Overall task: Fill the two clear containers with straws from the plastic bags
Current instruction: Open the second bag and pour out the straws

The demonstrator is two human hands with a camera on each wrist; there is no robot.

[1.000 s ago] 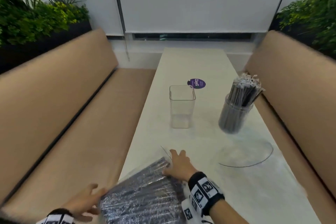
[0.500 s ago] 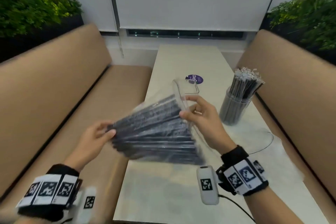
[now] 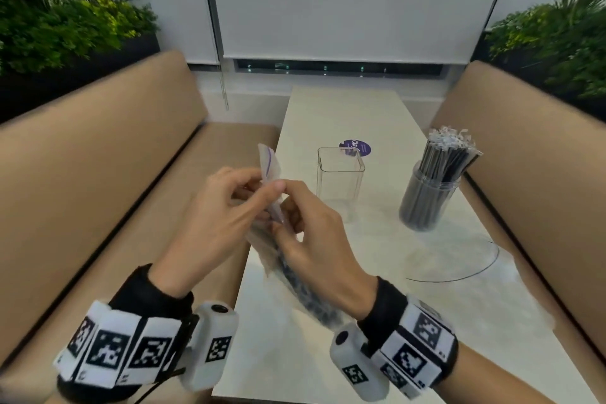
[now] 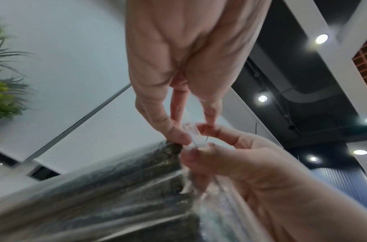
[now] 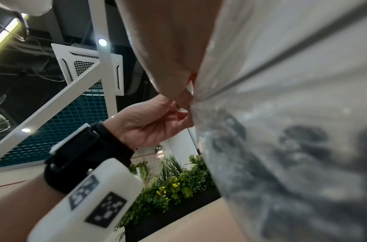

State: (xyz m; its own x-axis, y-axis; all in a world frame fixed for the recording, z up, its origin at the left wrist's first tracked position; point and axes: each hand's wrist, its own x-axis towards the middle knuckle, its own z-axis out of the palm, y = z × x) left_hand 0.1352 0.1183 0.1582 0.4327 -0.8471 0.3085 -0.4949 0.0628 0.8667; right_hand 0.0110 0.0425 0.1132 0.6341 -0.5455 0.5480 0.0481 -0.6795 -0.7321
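Clear zip-top plastic bag of dark wrapped straws (image 3: 296,275) is pinched at its mouth by left hand (image 3: 213,226) and right hand (image 3: 314,246), above white table (image 3: 426,321).

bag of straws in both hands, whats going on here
A person holds a plastic bag of dark straws above the table. The left hand and right hand both pinch its top edge, seemingly to pull it open. The square container stands empty; the round container is already packed with straws.
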